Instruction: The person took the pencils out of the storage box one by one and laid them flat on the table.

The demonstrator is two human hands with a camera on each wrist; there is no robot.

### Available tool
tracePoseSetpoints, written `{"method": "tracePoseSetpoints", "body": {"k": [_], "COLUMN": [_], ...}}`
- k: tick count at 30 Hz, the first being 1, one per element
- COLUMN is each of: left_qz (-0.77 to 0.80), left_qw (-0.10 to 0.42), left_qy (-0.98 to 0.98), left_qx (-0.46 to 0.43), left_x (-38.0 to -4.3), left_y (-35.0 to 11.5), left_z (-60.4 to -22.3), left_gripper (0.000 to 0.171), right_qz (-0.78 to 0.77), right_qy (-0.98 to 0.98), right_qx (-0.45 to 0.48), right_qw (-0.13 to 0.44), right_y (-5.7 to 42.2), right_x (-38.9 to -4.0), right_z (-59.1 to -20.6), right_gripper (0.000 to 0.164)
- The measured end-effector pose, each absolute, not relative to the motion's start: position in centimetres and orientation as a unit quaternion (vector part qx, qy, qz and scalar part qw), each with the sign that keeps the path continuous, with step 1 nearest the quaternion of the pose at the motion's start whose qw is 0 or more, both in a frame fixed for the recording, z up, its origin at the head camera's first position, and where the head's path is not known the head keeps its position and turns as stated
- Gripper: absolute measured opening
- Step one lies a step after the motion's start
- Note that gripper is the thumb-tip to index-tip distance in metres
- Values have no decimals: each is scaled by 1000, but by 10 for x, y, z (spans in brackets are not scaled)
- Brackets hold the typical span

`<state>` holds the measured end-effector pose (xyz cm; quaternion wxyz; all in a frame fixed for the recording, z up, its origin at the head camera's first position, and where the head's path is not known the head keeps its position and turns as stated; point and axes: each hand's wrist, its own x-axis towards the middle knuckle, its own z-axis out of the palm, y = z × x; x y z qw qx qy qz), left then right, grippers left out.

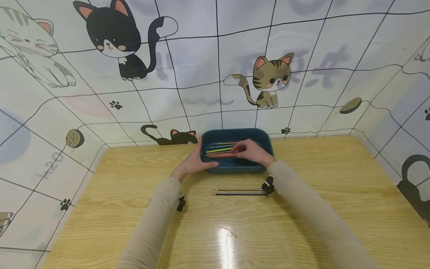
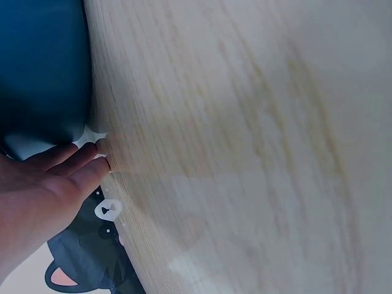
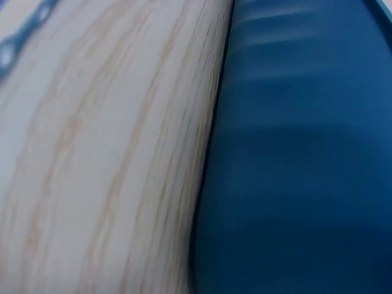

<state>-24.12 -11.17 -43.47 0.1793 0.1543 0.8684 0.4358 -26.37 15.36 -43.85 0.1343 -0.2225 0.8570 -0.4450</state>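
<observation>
A dark blue plastic basin (image 1: 235,170) stands at the back of the table, with several coloured pencils (image 1: 218,150) lying inside. My left hand (image 1: 194,161) rests against its left front corner, thumb and fingers spread wide. In the left wrist view, straight fingers (image 2: 79,162) reach beside the basin's outer wall (image 2: 46,67). Over the right side of the basin, my right hand (image 1: 250,152) reaches in and pinches a reddish-orange pencil (image 1: 220,156) near its right end. The right wrist view shows only the basin wall (image 3: 294,159) and tabletop, with the hand itself out of sight.
Two pencils (image 1: 238,191) lie side by side on the wooden table (image 1: 134,224), in front of the basin. Black wrist straps (image 1: 181,203) hang from both wrists. A cat-patterned wall covering (image 1: 201,74) closes off the back and sides.
</observation>
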Motion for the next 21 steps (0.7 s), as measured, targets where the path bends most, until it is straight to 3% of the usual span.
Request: {"method": "tracePoseSetpoints", "body": {"k": [6, 21], "left_qz": [436, 421], "left_qw": [181, 182], "left_qy": [868, 876], "left_qx": [153, 148], "left_x": [-242, -242], "left_y": [-112, -111], "left_z": [-436, -433], "left_gripper": [120, 122], "right_qz": [-453, -462], "right_qy": [852, 855], "right_qx": [-222, -223], "right_qw": [141, 82], "right_y": [154, 164], "right_x": [-262, -246], "right_z": [-438, -416], "right_gripper": [20, 18]}}
